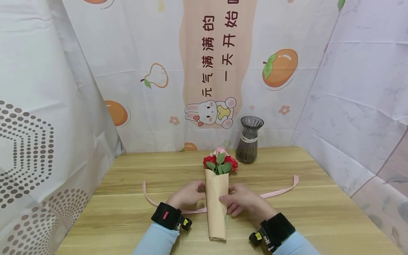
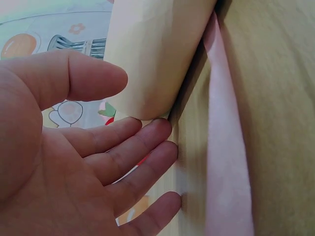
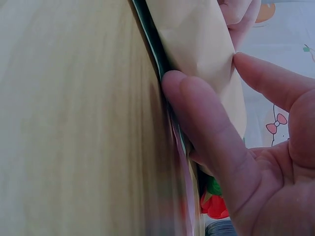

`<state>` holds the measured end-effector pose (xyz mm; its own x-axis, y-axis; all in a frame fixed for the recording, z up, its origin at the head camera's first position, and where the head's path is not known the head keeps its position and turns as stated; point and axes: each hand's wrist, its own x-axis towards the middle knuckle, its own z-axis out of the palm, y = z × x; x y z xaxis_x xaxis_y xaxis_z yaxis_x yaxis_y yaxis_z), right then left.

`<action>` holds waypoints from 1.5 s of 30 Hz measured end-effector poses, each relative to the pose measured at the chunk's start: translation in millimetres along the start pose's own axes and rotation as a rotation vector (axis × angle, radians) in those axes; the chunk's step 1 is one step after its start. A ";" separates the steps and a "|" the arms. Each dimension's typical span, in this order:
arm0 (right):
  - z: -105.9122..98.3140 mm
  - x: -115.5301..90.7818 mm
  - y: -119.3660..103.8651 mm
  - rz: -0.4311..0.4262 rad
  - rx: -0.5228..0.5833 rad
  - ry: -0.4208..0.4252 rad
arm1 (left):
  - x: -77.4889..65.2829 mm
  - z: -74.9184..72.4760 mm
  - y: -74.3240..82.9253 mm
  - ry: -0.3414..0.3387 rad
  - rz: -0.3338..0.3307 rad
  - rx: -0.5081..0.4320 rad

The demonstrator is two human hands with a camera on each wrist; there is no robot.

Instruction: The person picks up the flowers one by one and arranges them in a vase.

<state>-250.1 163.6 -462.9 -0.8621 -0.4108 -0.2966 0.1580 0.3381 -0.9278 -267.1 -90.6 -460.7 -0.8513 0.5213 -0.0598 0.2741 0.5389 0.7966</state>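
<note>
A bouquet wrapped in tan paper [image 1: 216, 209] lies on the table, its red and pink flowers [image 1: 225, 162] and green leaves showing at the far end. Beneath it, crosswise, runs a pink ribbon [image 1: 278, 192], also visible in the left wrist view as a pale strip [image 2: 224, 132]. My left hand [image 1: 188, 194] is at the bouquet's left side, fingers relaxed and fingertips by the paper [image 2: 152, 54]. On the other side my right hand [image 1: 244, 200] holds the wrapped edge, thumb on top of the paper [image 3: 197, 39] and fingers low along the side.
A dark ribbed glass vase [image 1: 247, 150] with cord around its neck stands at the table's back, right of the flowers. The wooden table [image 1: 127, 219] meets a printed cloth backdrop [image 1: 153, 117] behind, with more cloth hanging at both sides.
</note>
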 end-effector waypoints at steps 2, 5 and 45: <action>0.5 -0.7 0.3 0.003 0.000 0.001 | 0.5 0.8 -1.3 -0.003 0.001 -0.008; 1.4 -1.6 -0.2 0.003 0.001 -0.003 | 1.4 2.0 -3.4 -0.001 0.001 -0.014; -3.2 -0.9 -7.5 -0.011 0.044 -0.021 | -3.5 -11.9 15.4 0.171 0.072 -0.038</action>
<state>-252.0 164.1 -454.9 -0.8537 -0.4324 -0.2901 0.1697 0.2957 -0.9401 -265.3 -92.0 -441.1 -0.8947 0.4357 0.0984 0.3224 0.4775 0.8174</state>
